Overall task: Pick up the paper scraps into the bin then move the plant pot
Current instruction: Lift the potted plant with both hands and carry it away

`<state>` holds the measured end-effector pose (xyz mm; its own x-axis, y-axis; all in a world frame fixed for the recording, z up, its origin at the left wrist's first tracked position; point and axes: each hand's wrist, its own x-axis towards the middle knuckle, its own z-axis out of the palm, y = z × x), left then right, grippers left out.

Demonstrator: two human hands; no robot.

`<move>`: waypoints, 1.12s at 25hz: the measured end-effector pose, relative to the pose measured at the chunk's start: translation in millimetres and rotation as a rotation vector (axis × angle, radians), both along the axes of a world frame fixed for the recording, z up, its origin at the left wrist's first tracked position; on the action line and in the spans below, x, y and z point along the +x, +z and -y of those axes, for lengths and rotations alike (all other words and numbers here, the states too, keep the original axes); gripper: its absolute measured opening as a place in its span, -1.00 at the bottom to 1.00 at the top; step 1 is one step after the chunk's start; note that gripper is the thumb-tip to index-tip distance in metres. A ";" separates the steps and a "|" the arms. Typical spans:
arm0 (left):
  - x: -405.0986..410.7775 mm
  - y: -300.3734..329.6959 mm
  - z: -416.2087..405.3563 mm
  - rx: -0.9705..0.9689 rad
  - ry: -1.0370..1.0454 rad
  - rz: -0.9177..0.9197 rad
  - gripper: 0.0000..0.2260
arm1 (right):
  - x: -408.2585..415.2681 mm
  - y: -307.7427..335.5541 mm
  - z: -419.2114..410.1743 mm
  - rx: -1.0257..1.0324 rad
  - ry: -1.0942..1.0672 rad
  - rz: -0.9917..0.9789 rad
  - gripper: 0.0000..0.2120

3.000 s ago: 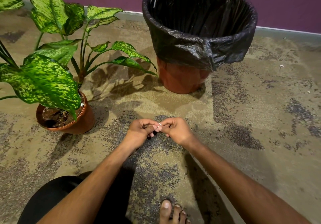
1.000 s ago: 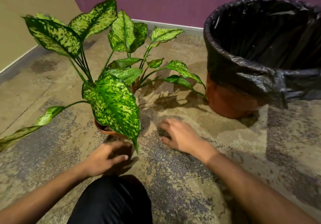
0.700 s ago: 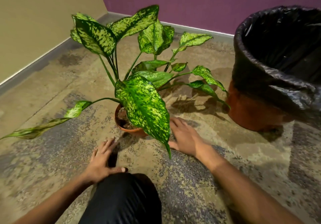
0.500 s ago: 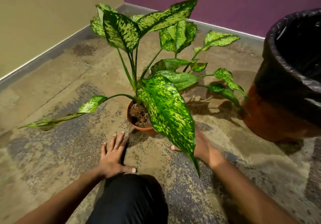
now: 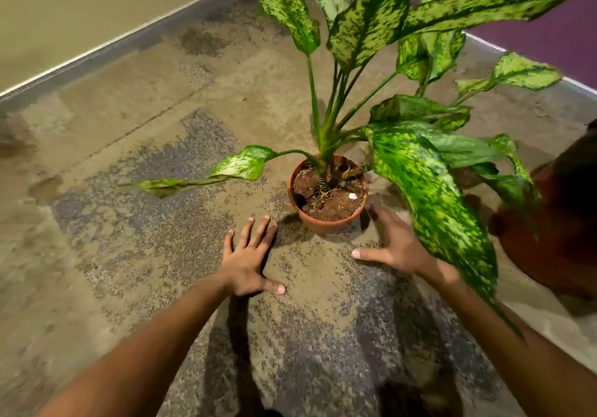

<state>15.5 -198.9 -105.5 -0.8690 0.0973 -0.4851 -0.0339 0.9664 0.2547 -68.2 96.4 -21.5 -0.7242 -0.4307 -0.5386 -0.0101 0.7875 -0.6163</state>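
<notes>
A round terracotta plastic plant pot stands on the mottled carpet, holding brown soil, a small white scrap and a speckled green leafy plant. The left hand, fingers spread, rests flat near-left of it. The right hand is spread just beside it, apparently not touching. A blurred dark bin sits far right.

No readable text anywhere in your view.

You have one possible carrier of print: a small white scrap lying on the soil at about 3 o'clock inside the plant pot, but it is too small and blurred for you to make out any letters or numbers on it. The pot's wall shows you no label, brand or sign, and the dark bin at 3 o'clock in your view is blurred, with no lettering visible.
</notes>
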 end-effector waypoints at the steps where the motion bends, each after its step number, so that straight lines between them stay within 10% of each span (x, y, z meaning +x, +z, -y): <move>1: 1.7 1.1 -1.1 0.009 -0.001 0.003 0.22 | -0.3 6.0 3.7 -0.009 0.024 0.021 -0.25; 4: 2.4 4.6 -1.3 0.015 -0.003 0.014 0.21 | 12.4 30.8 22.1 -0.312 -0.193 0.019 -0.42; 8: 2.1 7.7 -2.8 0.041 0.015 0.020 0.22 | 10.1 48.5 42.8 -0.496 -0.337 -0.059 -0.07; 18: -50.4 70.7 -46.9 0.812 0.344 -0.288 0.11 | -15.1 24.6 50.3 -0.430 -0.345 -0.130 -0.10; 28: -72.2 95.9 -52.5 0.856 0.367 -0.135 0.17 | -20.1 44.5 40.4 -0.454 -0.060 -0.143 -0.36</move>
